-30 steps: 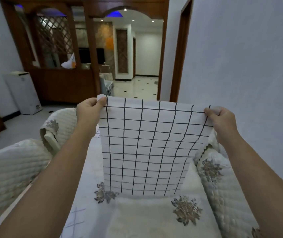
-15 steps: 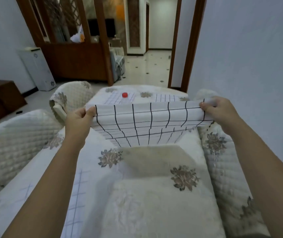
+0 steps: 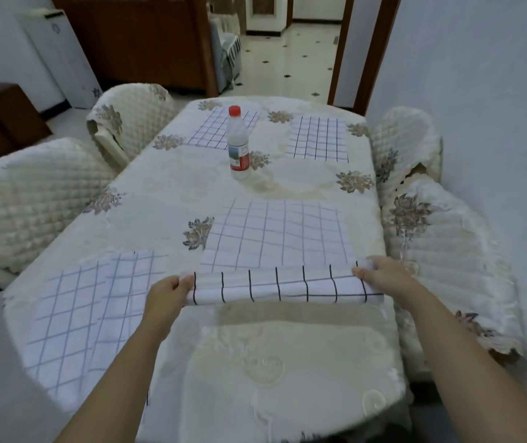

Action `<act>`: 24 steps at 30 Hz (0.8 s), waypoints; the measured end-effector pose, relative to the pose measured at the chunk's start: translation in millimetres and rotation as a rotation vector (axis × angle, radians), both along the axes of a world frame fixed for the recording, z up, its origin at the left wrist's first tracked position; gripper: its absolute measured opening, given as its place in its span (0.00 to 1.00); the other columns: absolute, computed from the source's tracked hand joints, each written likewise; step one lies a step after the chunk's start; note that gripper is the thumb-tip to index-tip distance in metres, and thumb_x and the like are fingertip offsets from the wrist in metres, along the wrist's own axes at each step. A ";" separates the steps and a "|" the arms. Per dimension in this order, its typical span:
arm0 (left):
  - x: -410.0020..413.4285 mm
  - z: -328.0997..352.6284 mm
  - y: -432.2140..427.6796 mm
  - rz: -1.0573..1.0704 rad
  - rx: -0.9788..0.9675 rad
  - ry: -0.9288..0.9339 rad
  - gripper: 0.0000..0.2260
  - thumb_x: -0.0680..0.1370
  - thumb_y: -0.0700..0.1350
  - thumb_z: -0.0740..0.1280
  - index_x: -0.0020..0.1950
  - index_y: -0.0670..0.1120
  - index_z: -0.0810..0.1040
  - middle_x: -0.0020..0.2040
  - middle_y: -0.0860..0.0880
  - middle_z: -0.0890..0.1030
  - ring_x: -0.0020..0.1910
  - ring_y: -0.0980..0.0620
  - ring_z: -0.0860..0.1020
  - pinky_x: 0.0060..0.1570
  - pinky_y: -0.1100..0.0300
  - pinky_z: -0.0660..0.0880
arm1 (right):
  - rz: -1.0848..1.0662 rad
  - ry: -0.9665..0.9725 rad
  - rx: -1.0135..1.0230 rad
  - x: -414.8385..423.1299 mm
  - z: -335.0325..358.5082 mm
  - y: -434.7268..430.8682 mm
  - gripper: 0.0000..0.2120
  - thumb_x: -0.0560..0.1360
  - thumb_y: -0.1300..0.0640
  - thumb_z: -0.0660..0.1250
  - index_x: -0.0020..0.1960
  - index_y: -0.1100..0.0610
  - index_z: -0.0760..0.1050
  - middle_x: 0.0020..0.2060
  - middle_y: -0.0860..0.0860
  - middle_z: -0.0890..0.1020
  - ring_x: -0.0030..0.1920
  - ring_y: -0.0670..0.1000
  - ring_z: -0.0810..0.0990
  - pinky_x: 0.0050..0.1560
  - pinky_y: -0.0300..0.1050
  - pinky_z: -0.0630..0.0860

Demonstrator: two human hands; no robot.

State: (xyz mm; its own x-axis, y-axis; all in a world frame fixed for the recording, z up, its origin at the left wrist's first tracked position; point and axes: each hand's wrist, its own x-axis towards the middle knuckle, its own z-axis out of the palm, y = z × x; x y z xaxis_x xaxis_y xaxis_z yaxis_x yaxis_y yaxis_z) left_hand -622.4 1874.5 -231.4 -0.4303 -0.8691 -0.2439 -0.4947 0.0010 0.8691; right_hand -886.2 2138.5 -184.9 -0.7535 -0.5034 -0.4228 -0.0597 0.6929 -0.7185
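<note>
Nothing here can be read. The bottle (image 3: 238,145), well beyond the gripped cloth (image 3: 284,287), bears a red-and-white label (image 3: 239,157) whose print is too blurred.

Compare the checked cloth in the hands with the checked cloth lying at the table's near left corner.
The held cloth is bunched into a narrow strip, gripped by the left hand and right hand; the corner cloth lies spread flat. The held cloth's lines are dark, the corner cloth's paler. Both are white with a grid.
</note>
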 end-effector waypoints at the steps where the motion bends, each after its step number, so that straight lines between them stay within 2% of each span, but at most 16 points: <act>1: 5.1 -5.8 6.2 -0.014 -0.019 -0.046 0.14 0.79 0.44 0.63 0.34 0.40 0.71 0.32 0.43 0.70 0.34 0.49 0.68 0.36 0.56 0.65 | 0.018 -0.029 0.037 1.9 -9.6 4.5 0.19 0.76 0.53 0.66 0.60 0.65 0.73 0.58 0.57 0.75 0.57 0.56 0.74 0.51 0.46 0.68; 2: 10.1 -11.1 12.9 -0.032 -0.055 -0.104 0.17 0.79 0.44 0.62 0.31 0.42 0.67 0.30 0.45 0.67 0.31 0.49 0.66 0.33 0.56 0.61 | 0.062 -0.057 0.082 6.1 -15.4 8.7 0.12 0.76 0.53 0.66 0.49 0.62 0.75 0.48 0.55 0.76 0.47 0.53 0.74 0.43 0.44 0.68; 3: 14.2 -14.1 18.7 -0.054 -0.091 -0.159 0.18 0.79 0.43 0.61 0.30 0.43 0.64 0.29 0.46 0.65 0.30 0.49 0.64 0.31 0.56 0.58 | 0.098 -0.083 0.114 10.3 -18.3 11.8 0.09 0.76 0.53 0.65 0.41 0.58 0.72 0.38 0.52 0.72 0.38 0.49 0.71 0.36 0.41 0.65; 4: 19.0 -18.3 23.3 -0.075 -0.110 -0.200 0.18 0.79 0.44 0.60 0.30 0.43 0.63 0.29 0.46 0.65 0.30 0.49 0.65 0.31 0.56 0.58 | 0.118 -0.116 0.156 14.6 -20.1 14.4 0.09 0.76 0.54 0.65 0.39 0.55 0.70 0.33 0.50 0.68 0.33 0.47 0.66 0.32 0.40 0.62; 5: 23.5 -22.1 26.0 -0.097 -0.110 -0.228 0.17 0.80 0.44 0.60 0.31 0.43 0.64 0.29 0.46 0.66 0.31 0.49 0.65 0.31 0.56 0.59 | 0.134 -0.157 0.167 18.0 -22.5 17.1 0.06 0.77 0.55 0.64 0.44 0.58 0.72 0.30 0.51 0.65 0.30 0.47 0.63 0.29 0.39 0.61; 6: 27.4 -24.3 27.7 -0.120 -0.097 -0.249 0.17 0.80 0.44 0.60 0.31 0.43 0.64 0.30 0.46 0.67 0.31 0.49 0.65 0.31 0.57 0.59 | 0.151 -0.188 0.193 20.8 -22.9 20.8 0.12 0.77 0.56 0.63 0.54 0.65 0.72 0.29 0.52 0.64 0.29 0.47 0.62 0.27 0.38 0.61; 7: 31.4 -26.4 28.7 -0.146 -0.070 -0.263 0.17 0.80 0.45 0.59 0.32 0.43 0.64 0.30 0.47 0.66 0.31 0.50 0.65 0.31 0.57 0.59 | 0.163 -0.237 0.218 21.8 -24.9 24.3 0.18 0.78 0.57 0.63 0.59 0.70 0.68 0.28 0.53 0.64 0.28 0.47 0.61 0.25 0.36 0.61; 8: 34.4 -27.1 29.1 -0.170 -0.034 -0.268 0.16 0.80 0.45 0.59 0.32 0.43 0.64 0.30 0.47 0.66 0.31 0.50 0.64 0.32 0.58 0.59 | 0.184 -0.273 0.237 23.2 -25.1 26.8 0.17 0.78 0.58 0.63 0.59 0.70 0.69 0.29 0.53 0.64 0.28 0.47 0.61 0.24 0.35 0.61; 9: 38.1 -27.5 30.2 -0.195 0.013 -0.258 0.16 0.80 0.45 0.60 0.33 0.43 0.63 0.31 0.47 0.64 0.31 0.50 0.62 0.32 0.58 0.58 | 0.200 -0.320 0.268 23.7 -27.5 30.5 0.10 0.77 0.58 0.63 0.52 0.65 0.73 0.29 0.53 0.64 0.28 0.47 0.61 0.24 0.36 0.61; 10: 41.3 -27.5 31.4 -0.218 0.058 -0.241 0.15 0.80 0.45 0.60 0.34 0.44 0.63 0.31 0.46 0.64 0.32 0.51 0.61 0.33 0.59 0.57 | 0.216 -0.369 0.278 24.7 -28.7 32.8 0.07 0.77 0.59 0.63 0.41 0.60 0.73 0.29 0.53 0.64 0.27 0.47 0.62 0.25 0.36 0.61; 11: 44.7 -27.8 32.7 -0.238 0.087 -0.229 0.14 0.80 0.45 0.60 0.35 0.43 0.64 0.31 0.46 0.63 0.31 0.51 0.61 0.33 0.59 0.57 | 0.226 -0.404 0.284 22.8 -34.4 35.7 0.12 0.77 0.60 0.63 0.35 0.57 0.68 0.29 0.53 0.64 0.27 0.47 0.62 0.26 0.36 0.62; 13: 50.4 -29.9 35.9 -0.259 0.117 -0.245 0.13 0.80 0.45 0.59 0.37 0.43 0.67 0.29 0.47 0.64 0.28 0.52 0.61 0.29 0.61 0.58 | 0.214 -0.436 0.295 21.8 -43.8 40.4 0.14 0.77 0.61 0.63 0.34 0.57 0.65 0.29 0.53 0.66 0.28 0.48 0.64 0.30 0.37 0.65; 17: 48.1 -34.1 36.0 -0.226 0.110 -0.226 0.13 0.80 0.45 0.60 0.37 0.42 0.68 0.29 0.48 0.66 0.28 0.52 0.63 0.29 0.62 0.60 | 0.146 -0.328 0.236 24.8 -55.4 36.9 0.09 0.77 0.62 0.63 0.38 0.59 0.68 0.33 0.55 0.70 0.32 0.50 0.69 0.33 0.40 0.69; 21: 34.0 -38.8 26.0 -0.104 0.059 -0.134 0.14 0.80 0.46 0.60 0.39 0.38 0.73 0.35 0.44 0.72 0.35 0.50 0.69 0.36 0.58 0.65 | 0.026 -0.131 0.102 27.0 -64.9 18.0 0.12 0.76 0.61 0.63 0.36 0.58 0.63 0.30 0.52 0.66 0.30 0.49 0.64 0.30 0.41 0.62; 24: 23.3 -42.2 18.9 -0.006 0.062 -0.090 0.11 0.80 0.45 0.60 0.40 0.41 0.72 0.38 0.44 0.69 0.38 0.50 0.66 0.36 0.58 0.63 | -0.116 -0.054 -0.013 22.8 -73.1 0.5 0.11 0.74 0.61 0.63 0.36 0.57 0.64 0.31 0.53 0.65 0.32 0.50 0.62 0.34 0.42 0.59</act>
